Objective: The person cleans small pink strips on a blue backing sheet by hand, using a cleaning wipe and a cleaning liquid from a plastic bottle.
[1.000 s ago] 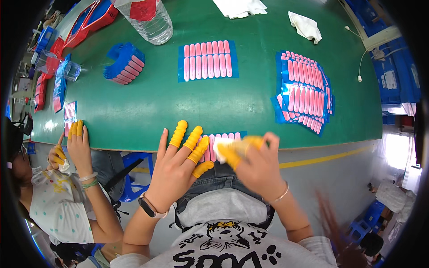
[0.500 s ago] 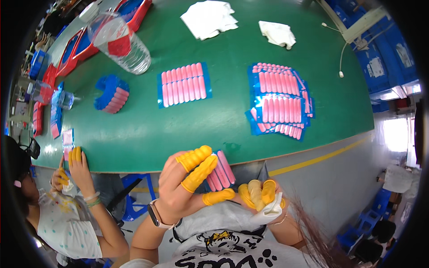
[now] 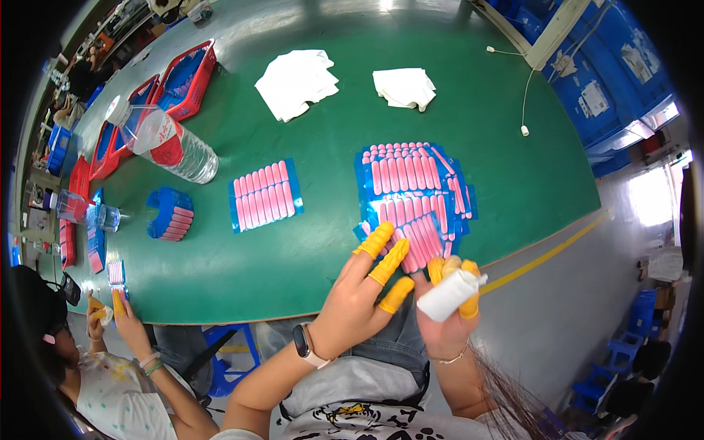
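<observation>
My left hand, with yellow finger cots and a dark wristband, has its fingers spread. Its fingertips are at the left edge of a blue-backed sheet of long pink strips. That sheet is over the near part of a pile of similar sheets. At the sheet's lower edge, my right hand is closed around a folded white cloth. Yellow and pale finger cots cover its fingers, and the cloth hides part of them. Whether the right hand also pinches the sheet is unclear.
On the green table lie a single pink-strip sheet, a curled one, a water bottle and white cloths. Red baskets line the left. Another person works there. Blue crates stand right.
Both hands have moved forward and right from the table's front edge, carrying the pink-strip sheet to the pile. My left fingers have spread. The view has shifted too.
</observation>
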A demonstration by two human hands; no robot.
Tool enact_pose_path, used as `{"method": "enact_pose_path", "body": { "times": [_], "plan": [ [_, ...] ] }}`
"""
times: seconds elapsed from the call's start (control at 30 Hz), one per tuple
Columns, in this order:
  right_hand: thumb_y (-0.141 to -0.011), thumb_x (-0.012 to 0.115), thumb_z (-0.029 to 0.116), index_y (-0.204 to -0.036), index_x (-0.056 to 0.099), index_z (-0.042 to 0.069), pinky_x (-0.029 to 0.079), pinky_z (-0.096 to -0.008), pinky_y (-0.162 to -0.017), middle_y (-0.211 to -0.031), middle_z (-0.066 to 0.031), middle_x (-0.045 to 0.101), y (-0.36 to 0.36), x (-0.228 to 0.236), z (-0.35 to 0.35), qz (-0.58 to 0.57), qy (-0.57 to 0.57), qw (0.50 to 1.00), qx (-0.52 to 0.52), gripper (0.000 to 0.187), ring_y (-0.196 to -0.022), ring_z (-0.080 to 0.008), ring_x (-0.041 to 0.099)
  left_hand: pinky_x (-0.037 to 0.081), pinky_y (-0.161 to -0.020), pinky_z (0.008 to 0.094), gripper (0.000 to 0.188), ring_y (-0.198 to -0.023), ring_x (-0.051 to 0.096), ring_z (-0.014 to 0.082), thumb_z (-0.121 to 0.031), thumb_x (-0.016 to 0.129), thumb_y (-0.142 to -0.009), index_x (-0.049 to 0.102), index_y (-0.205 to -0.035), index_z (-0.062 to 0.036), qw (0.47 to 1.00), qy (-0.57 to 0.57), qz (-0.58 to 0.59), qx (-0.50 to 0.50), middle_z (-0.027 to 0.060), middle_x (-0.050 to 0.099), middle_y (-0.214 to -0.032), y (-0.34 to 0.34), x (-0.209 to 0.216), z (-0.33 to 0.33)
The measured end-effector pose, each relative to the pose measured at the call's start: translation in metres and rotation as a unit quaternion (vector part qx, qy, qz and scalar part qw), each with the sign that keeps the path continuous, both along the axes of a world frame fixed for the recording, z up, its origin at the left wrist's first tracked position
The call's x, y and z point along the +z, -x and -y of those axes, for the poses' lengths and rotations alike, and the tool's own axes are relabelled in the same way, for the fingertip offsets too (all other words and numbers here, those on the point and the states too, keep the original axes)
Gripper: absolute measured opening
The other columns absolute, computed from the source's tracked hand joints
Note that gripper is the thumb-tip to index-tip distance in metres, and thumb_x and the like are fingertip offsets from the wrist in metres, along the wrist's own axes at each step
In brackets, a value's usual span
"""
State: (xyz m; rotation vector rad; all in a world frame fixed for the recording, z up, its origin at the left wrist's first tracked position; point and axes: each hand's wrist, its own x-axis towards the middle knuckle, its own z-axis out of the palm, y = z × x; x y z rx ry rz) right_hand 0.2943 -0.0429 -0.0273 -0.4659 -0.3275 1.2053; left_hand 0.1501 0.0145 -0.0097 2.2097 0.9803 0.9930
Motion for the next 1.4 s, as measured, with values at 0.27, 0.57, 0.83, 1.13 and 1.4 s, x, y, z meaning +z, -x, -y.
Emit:
{"method": "enact_pose_path", "body": {
  "times": [0.27, 0.57, 0.83, 1.13, 1.4],
  "plan": [
    [-0.086, 0.073, 0.038, -0.103, 0.059, 0.022, 0.036, -0.0347, -0.091, -0.094, 0.0032, 0.051, 0.005, 0.025, -0.005, -0.007, -0.032, 0.999, 0.003, 0.027, -0.088, -0.0171, 0.043, 0.044, -0.102, 0.0449, 0.075, -0.127, 0.047, 0.0377, -0.024, 0.087, -0.073, 0.054, -0.139, -0.0109, 0.993, 0.094, 0.056, -0.036, 0.0239, 0.041, -0.143, 0.003, 0.005, -0.007],
    [-0.089, 0.070, 0.020, -0.114, 0.063, 0.008, 0.026, -0.0575, -0.116, -0.114, -0.0061, 0.061, -0.023, 0.012, -0.018, 0.085, -0.058, 0.987, -0.124, 0.028, -0.109, -0.0268, 0.056, 0.041, -0.104, 0.0483, 0.057, -0.119, 0.052, 0.0372, -0.014, 0.078, -0.078, 0.061, -0.133, -0.0131, 0.994, -0.006, -0.109, -0.021, 0.0191, 0.052, -0.132, 0.005, 0.022, -0.047],
    [-0.092, 0.071, 0.017, -0.124, 0.061, 0.000, 0.037, -0.0472, -0.113, -0.129, -0.0085, 0.060, -0.038, -0.007, -0.025, 0.268, 0.046, 0.938, -0.216, 0.037, -0.135, -0.0376, 0.046, 0.017, -0.115, 0.0645, 0.059, -0.142, 0.032, 0.0409, -0.018, 0.072, -0.084, 0.054, -0.141, -0.0197, 0.948, -0.040, -0.314, 0.016, 0.0167, 0.040, -0.150, 0.029, 0.049, -0.051],
    [-0.090, 0.073, 0.014, -0.118, 0.064, -0.002, 0.045, -0.0390, -0.105, -0.115, -0.0056, 0.060, -0.015, 0.001, 0.009, 0.322, 0.073, 0.922, -0.201, 0.033, -0.118, -0.0242, 0.059, 0.023, -0.111, 0.0661, 0.057, -0.141, 0.034, 0.0419, -0.032, 0.066, -0.092, 0.052, -0.140, -0.0071, 0.881, 0.014, -0.376, 0.288, 0.0193, 0.041, -0.150, 0.141, -0.001, -0.038],
    [-0.092, 0.071, 0.016, -0.124, 0.062, 0.000, 0.047, -0.0338, -0.100, -0.123, -0.0067, 0.064, 0.006, -0.004, 0.038, 0.381, 0.064, 0.897, -0.216, 0.036, -0.112, -0.0169, 0.060, 0.026, -0.108, 0.0681, 0.071, -0.138, 0.032, 0.0494, -0.050, 0.071, -0.083, 0.058, -0.131, 0.0009, 0.931, -0.003, -0.311, 0.190, 0.0274, 0.045, -0.141, 0.120, 0.012, 0.044]
  ]
}}
